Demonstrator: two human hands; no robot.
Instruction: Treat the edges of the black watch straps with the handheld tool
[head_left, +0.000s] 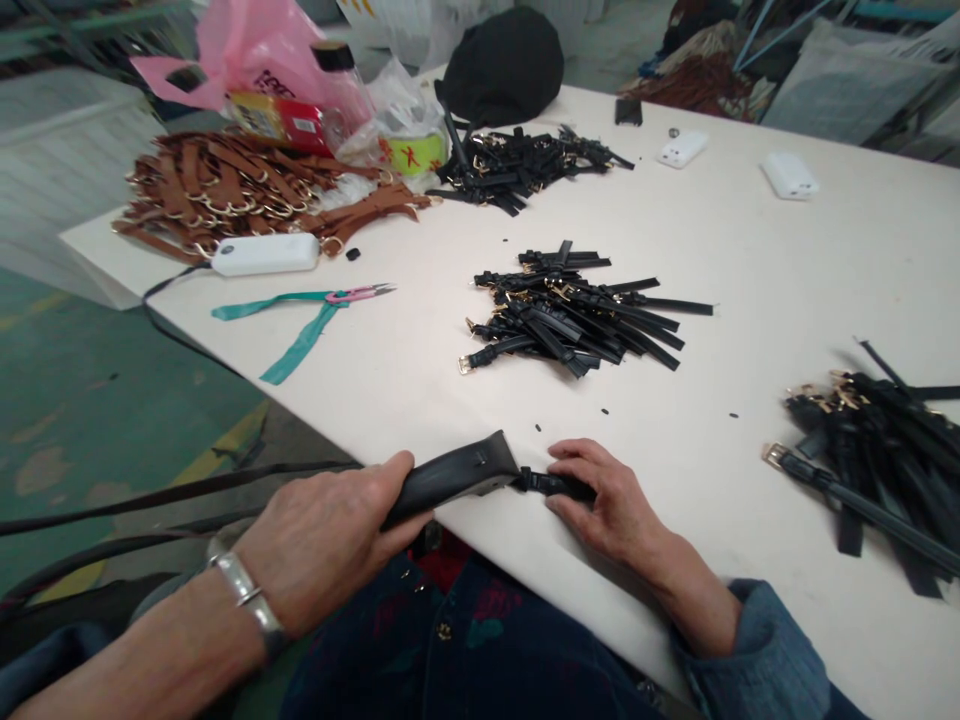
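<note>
My left hand (337, 520) is wrapped round a black handheld tool (457, 470) with a wide, angled front end; its exact kind I cannot make out. That front end meets, or nearly meets, a short black strap (546, 482) at the table's near edge. My right hand (611, 500) pinches the strap between thumb and fingers, and its palm hides the strap's other end. Beyond both hands lies a pile of black buckle straps (577, 320) with gold-coloured buckles. Another heap of black straps (862, 470) sits to the right, one longer strap across its front.
Thread snips (360, 293) with teal-wrapped handles lie at left. Behind them are a white power bank (266, 254) with a cable and brown straps (217, 185). Farther back stand a pink bag (262, 50), a black cap (502, 65) and more black straps (525, 165). White devices (789, 175) lie back right.
</note>
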